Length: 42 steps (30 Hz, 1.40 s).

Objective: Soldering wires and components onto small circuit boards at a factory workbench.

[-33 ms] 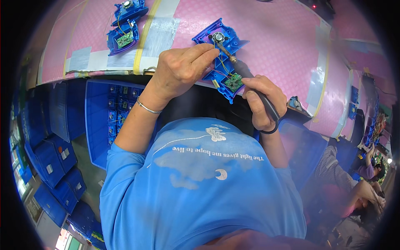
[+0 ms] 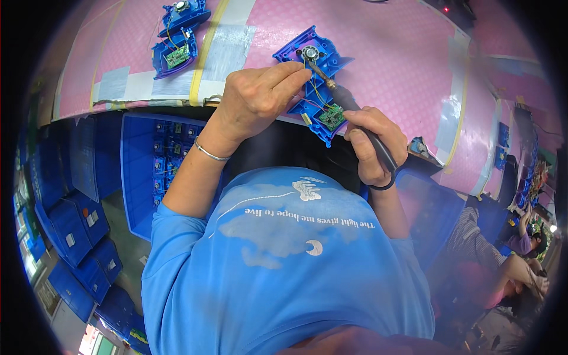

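My right hand [image 2: 378, 142] is wrapped around the dark handle of a soldering iron [image 2: 349, 100]. The iron's metal tip touches or nearly touches the edge of a small round speaker [image 2: 310, 53], set in an open blue plastic housing [image 2: 296, 47]. Beside the tip, my left hand [image 2: 266, 97] is closed in a pinch; what its fingertips hold is too small to make out. Thin yellow and reddish wires run between the speaker area and a green circuit board [image 2: 332, 117] in the housing's nearer part, which juts over the table's front edge.
A second blue housing with a speaker and board [image 2: 176, 56] lies at the far left of the pink table [image 2: 402, 77]. Below the edge, a blue crate [image 2: 137, 177] holds several similar assemblies. Blue bins [image 2: 65, 231] stand at the left. Another person [image 2: 520, 242] sits at the right.
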Each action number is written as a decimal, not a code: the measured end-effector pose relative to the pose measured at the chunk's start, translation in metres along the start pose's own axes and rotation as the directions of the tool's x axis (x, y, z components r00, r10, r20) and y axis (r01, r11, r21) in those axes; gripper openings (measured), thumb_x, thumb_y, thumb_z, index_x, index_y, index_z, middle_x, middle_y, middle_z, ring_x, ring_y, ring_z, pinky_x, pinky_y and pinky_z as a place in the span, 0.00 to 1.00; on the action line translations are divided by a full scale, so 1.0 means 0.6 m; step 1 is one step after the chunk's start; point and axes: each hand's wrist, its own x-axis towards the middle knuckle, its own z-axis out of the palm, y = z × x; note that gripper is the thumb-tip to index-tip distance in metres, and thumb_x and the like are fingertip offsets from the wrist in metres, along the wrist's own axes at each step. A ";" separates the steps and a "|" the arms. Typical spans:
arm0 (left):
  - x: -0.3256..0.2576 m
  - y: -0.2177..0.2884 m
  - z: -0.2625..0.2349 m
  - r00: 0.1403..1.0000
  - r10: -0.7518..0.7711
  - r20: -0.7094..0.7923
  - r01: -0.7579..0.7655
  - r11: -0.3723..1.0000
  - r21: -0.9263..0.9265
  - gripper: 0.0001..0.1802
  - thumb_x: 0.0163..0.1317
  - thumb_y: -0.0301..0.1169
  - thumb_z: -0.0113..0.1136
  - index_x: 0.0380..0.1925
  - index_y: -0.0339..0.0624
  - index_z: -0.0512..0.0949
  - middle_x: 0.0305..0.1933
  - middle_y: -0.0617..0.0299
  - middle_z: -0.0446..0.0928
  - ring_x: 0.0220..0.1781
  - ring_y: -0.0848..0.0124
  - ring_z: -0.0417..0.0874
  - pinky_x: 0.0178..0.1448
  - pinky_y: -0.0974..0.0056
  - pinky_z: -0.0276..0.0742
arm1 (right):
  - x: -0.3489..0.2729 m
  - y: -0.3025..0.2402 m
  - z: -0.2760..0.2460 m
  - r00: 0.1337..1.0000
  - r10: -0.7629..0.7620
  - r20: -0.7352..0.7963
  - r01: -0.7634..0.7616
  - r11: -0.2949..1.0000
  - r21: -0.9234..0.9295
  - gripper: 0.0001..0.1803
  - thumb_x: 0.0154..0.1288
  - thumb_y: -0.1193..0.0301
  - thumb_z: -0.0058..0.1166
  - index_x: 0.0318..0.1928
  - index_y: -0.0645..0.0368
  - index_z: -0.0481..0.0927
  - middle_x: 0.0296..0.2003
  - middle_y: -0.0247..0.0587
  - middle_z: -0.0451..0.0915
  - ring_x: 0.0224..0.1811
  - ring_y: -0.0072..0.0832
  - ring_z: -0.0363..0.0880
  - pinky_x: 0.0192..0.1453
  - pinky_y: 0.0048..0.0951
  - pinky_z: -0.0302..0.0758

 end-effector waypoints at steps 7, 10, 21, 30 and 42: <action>0.000 -0.001 0.000 0.999 -0.022 0.034 0.022 1.000 -0.012 0.15 0.57 0.25 0.73 0.46 0.44 0.86 0.43 0.60 0.89 0.34 0.66 0.91 0.32 0.66 0.84 | -0.005 -0.001 -0.002 0.997 -0.069 -0.029 0.070 0.997 0.024 0.16 0.60 0.78 0.53 0.47 0.75 0.83 0.26 0.47 0.79 0.27 0.31 0.78 0.34 0.31 0.73; 0.002 -0.001 -0.001 0.999 -0.013 0.031 0.013 1.000 -0.014 0.15 0.57 0.25 0.72 0.46 0.44 0.86 0.43 0.60 0.89 0.34 0.66 0.91 0.33 0.66 0.84 | -0.005 0.004 -0.001 0.996 -0.085 -0.037 0.086 0.996 0.008 0.17 0.60 0.78 0.53 0.48 0.75 0.83 0.26 0.47 0.79 0.26 0.30 0.78 0.33 0.31 0.72; -0.001 0.000 0.001 0.999 -0.027 0.018 0.027 1.000 -0.011 0.14 0.56 0.25 0.73 0.44 0.44 0.86 0.43 0.60 0.89 0.34 0.65 0.91 0.33 0.66 0.84 | -0.007 0.004 -0.002 0.998 -0.062 -0.020 0.062 0.998 0.013 0.16 0.60 0.78 0.53 0.47 0.75 0.83 0.26 0.47 0.79 0.26 0.30 0.78 0.33 0.32 0.73; -0.003 0.002 -0.001 1.000 -0.022 -0.008 0.022 1.000 -0.004 0.16 0.53 0.24 0.74 0.44 0.44 0.86 0.43 0.61 0.89 0.33 0.66 0.90 0.32 0.67 0.83 | -0.003 0.005 0.000 0.999 -0.049 -0.008 0.049 0.999 0.004 0.16 0.59 0.79 0.53 0.47 0.75 0.83 0.26 0.47 0.79 0.26 0.31 0.78 0.33 0.30 0.73; -0.003 0.003 0.000 1.000 -0.026 -0.006 0.026 1.000 -0.005 0.16 0.55 0.24 0.73 0.45 0.44 0.86 0.43 0.60 0.89 0.34 0.66 0.90 0.32 0.67 0.83 | -0.008 0.005 -0.003 0.996 -0.082 -0.024 0.082 0.996 0.026 0.16 0.61 0.78 0.53 0.48 0.75 0.82 0.26 0.47 0.79 0.26 0.30 0.77 0.32 0.31 0.71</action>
